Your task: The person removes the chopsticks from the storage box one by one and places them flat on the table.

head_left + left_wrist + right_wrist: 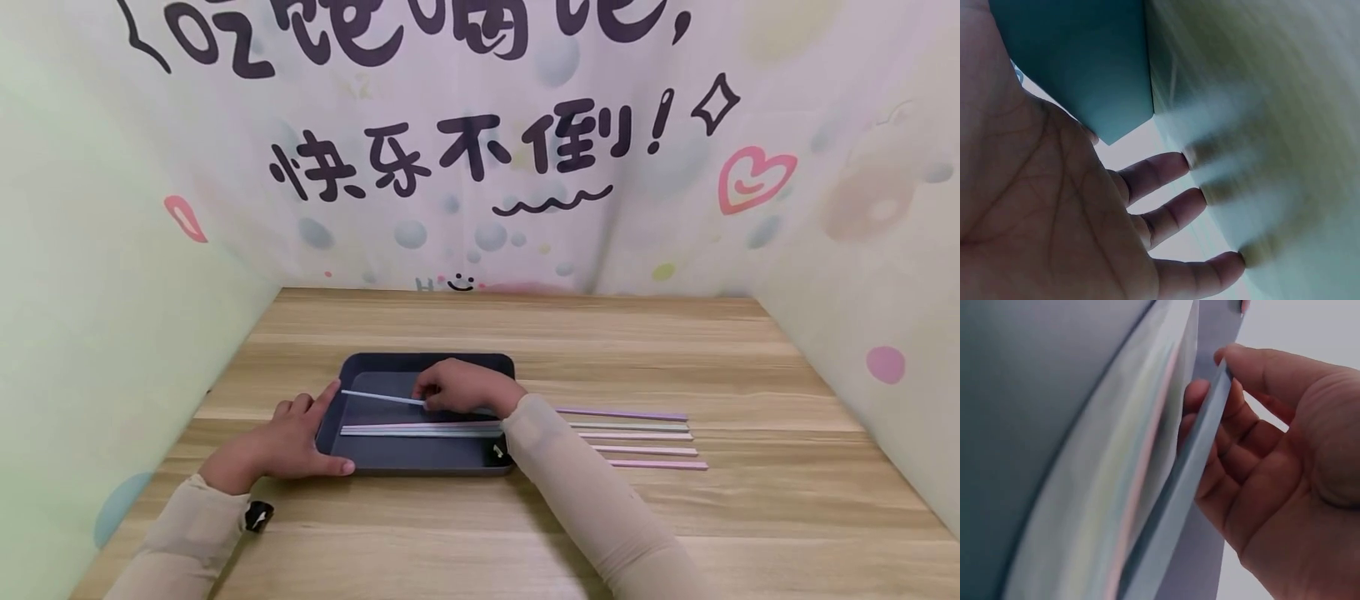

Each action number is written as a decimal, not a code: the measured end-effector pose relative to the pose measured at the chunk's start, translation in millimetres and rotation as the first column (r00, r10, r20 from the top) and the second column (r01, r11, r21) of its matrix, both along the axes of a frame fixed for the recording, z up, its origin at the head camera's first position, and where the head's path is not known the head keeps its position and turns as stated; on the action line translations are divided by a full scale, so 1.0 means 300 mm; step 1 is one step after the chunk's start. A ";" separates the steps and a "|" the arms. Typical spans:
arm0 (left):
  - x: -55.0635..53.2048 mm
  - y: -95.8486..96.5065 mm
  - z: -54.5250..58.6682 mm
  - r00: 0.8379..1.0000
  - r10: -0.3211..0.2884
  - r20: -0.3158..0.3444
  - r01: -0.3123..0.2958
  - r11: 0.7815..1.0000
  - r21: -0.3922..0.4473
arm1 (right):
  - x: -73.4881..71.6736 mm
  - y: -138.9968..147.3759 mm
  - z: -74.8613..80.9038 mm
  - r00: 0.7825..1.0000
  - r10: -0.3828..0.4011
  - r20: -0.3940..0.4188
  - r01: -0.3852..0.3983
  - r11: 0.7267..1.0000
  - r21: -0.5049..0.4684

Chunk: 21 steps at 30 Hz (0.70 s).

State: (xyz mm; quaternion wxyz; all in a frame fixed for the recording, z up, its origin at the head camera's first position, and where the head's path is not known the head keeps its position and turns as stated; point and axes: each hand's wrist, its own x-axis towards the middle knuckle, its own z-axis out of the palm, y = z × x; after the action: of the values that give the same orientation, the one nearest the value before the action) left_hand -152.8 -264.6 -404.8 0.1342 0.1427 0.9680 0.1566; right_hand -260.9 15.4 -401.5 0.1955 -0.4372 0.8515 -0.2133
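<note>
A dark grey rectangular tray (450,462) lies on the wooden table. My left hand (296,442) spreads at its left end, thumb by the near corner and index finger by the far part of the rim. In the left wrist view, the fingers (1160,172) of that hand are extended. Over the tray, my right hand (465,387) pinches a thin light-blue stick (382,397) between thumb and fingers. The right wrist view shows this stick (1191,469) long and flat-sided. Several pastel sticks (420,430) lie side by side in the tray.
Right of the tray, several more pastel sticks (645,451) lie roughly parallel on the table (420,533), partly hidden by my right sleeve (577,483). A printed cloth (465,233) rises behind the table's far edge, with wall panels on both sides.
</note>
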 end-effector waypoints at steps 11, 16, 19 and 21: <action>0.012 -0.002 -0.012 1.000 0.000 -0.003 0.000 1.000 0.017 | -0.005 0.012 0.046 1.000 0.012 0.016 -0.012 1.000 -0.002; 0.014 -0.004 -0.015 1.000 0.004 -0.012 -0.004 1.000 0.016 | 0.000 0.014 0.087 1.000 -0.011 0.025 0.011 1.000 -0.026; 0.014 -0.002 -0.006 1.000 0.001 -0.018 -0.001 1.000 0.012 | 0.002 0.020 0.122 0.999 -0.017 0.050 0.019 0.998 -0.052; 0.013 -0.001 0.002 1.000 -0.007 -0.020 0.008 1.000 0.014 | 0.002 0.027 0.145 0.998 -0.013 0.066 0.017 0.998 -0.059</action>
State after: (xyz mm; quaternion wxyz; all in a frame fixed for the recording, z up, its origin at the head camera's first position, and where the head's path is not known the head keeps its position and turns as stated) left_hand -148.8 -264.9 -404.2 0.1240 0.1488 0.9677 0.1613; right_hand -260.4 23.4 -357.9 0.2086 -0.4294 0.8411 -0.2544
